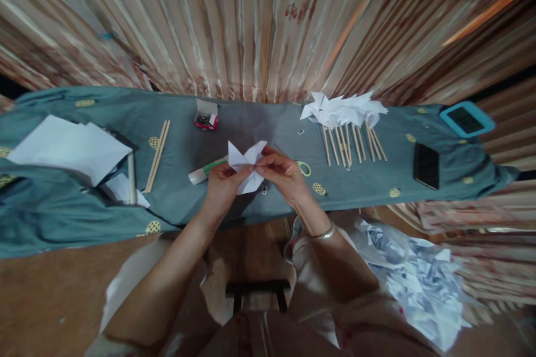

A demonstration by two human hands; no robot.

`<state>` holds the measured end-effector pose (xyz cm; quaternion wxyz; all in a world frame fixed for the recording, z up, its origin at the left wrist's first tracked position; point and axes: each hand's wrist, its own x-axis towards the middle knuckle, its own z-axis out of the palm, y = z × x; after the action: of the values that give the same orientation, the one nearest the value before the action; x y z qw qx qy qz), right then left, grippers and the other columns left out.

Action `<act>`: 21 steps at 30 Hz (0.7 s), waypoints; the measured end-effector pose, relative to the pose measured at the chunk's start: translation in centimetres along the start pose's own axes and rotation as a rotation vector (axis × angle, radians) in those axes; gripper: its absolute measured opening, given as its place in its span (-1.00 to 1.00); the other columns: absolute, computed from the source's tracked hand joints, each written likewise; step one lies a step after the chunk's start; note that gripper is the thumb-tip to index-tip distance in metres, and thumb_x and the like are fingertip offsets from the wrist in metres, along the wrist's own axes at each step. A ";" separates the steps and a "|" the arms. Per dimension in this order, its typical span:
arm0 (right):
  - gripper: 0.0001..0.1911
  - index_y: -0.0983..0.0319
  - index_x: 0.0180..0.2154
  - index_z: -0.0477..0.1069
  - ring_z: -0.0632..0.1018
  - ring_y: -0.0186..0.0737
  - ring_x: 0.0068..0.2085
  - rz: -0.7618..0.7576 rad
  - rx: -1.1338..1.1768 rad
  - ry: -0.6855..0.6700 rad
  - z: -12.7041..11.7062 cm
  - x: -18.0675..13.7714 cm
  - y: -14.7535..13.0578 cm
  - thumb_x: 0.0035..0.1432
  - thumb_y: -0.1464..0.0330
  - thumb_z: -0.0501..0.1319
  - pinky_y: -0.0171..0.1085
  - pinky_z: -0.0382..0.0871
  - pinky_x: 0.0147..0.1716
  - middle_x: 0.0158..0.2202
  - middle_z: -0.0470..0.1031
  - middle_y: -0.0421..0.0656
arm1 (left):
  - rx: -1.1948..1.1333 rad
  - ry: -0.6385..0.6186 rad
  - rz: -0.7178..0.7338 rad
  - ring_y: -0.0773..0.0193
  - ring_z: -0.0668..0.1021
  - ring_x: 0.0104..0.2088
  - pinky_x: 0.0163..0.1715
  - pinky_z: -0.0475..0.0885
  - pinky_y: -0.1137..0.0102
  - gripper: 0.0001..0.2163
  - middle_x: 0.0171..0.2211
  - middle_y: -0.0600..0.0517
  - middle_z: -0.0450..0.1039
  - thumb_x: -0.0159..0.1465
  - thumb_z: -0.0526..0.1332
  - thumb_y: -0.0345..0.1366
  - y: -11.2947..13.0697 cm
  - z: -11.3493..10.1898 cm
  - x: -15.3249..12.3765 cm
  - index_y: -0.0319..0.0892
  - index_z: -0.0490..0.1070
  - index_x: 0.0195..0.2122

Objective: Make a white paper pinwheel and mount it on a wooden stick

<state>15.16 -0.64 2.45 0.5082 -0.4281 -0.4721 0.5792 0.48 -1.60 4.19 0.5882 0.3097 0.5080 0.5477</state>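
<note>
A white paper pinwheel (250, 183) is held up over the middle of the cloth-covered table, its folded points spread out. My left hand (224, 183) pinches it from the left, thumb near the centre. From the right, my right hand (285, 174) grips it with thumb and fingertips at the centre; whether a pin is there I cannot make out. Behind my left hand lies a green and white tube (203, 172), partly hidden. Scissors with a light green handle (305, 168) rest just beyond my right hand, their blades partly covered.
An open box of pins (206, 116) stands at the back. Finished pinwheels (345, 110) on sticks lie to the right, near a phone (426, 166) and a blue-framed device (467, 119). Paper sheets (69, 148) and loose sticks (158, 156) lie left. A bag of paper pieces (422, 279) sits below right.
</note>
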 end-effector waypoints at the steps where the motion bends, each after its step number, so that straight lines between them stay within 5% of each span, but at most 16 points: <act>1: -0.67 0.14 -0.42 0.57 0.58 -0.14 -0.03 -0.003 0.011 -0.002 0.0 -0.1 0.1 -0.15 0.08 0.52 -0.12 0.46 0.09 -0.03 0.55 -0.15 | 0.014 -0.006 0.004 0.23 0.58 -0.46 -0.36 0.48 0.35 -0.68 -0.46 0.01 0.63 -0.23 0.56 -0.18 0.0 -0.1 0.0 -0.21 0.63 -0.46; 9: -0.68 0.12 -0.34 0.49 0.56 -0.13 0.02 -0.025 0.021 0.026 0.2 -0.2 0.8 -0.12 0.17 0.51 -0.13 0.48 0.06 0.03 0.52 -0.15 | -0.007 -0.018 -0.023 0.28 0.54 -0.50 -0.40 0.45 0.38 -0.75 -0.51 0.03 0.60 -0.22 0.53 -0.23 0.3 0.0 -0.3 -0.20 0.62 -0.50; 13: -0.43 0.10 -0.11 0.46 0.56 -0.10 0.07 0.008 0.073 0.091 0.2 -0.2 0.8 -0.21 0.23 0.55 -0.13 0.49 0.08 0.04 0.54 -0.12 | -0.022 -0.015 -0.038 0.32 0.52 -0.52 -0.42 0.43 0.41 -0.78 -0.53 0.05 0.60 -0.21 0.50 -0.26 0.2 0.1 -0.3 -0.20 0.62 -0.52; 21: -0.23 0.08 0.08 0.36 0.63 -0.16 -0.24 0.097 0.168 0.073 0.5 -0.6 0.5 -0.19 0.22 0.56 -0.14 0.58 -0.17 -0.19 0.63 -0.21 | -0.049 -0.027 -0.047 0.34 0.53 -0.51 -0.44 0.43 0.45 -0.79 -0.50 0.06 0.61 -0.20 0.50 -0.29 0.1 0.1 -0.4 -0.21 0.63 -0.51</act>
<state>14.65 -1.29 2.07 0.5305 -0.4273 -0.3815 0.6248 0.63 -1.97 4.39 0.6150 0.2906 0.4936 0.5419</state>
